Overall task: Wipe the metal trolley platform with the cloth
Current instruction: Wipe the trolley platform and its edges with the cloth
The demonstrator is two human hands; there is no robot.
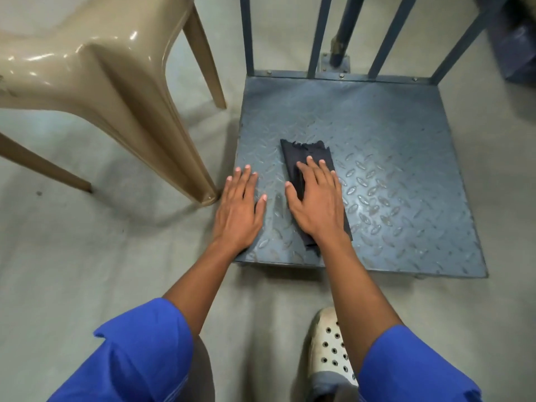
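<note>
Grey floor under the platform [406, 158]; I keep my right hand [314, 198] spread flat on the cloth [307, 152] to wipe, left hand [239, 210] flat, probably bracing.

This looks like a storeroom or utility area of a workplace. The floor [72, 271] is bare grey concrete, and on it stands a steel chequer-plate trolley platform [406, 140] with upright bars [318, 33], just beside a beige plastic chair [110, 71].
</note>
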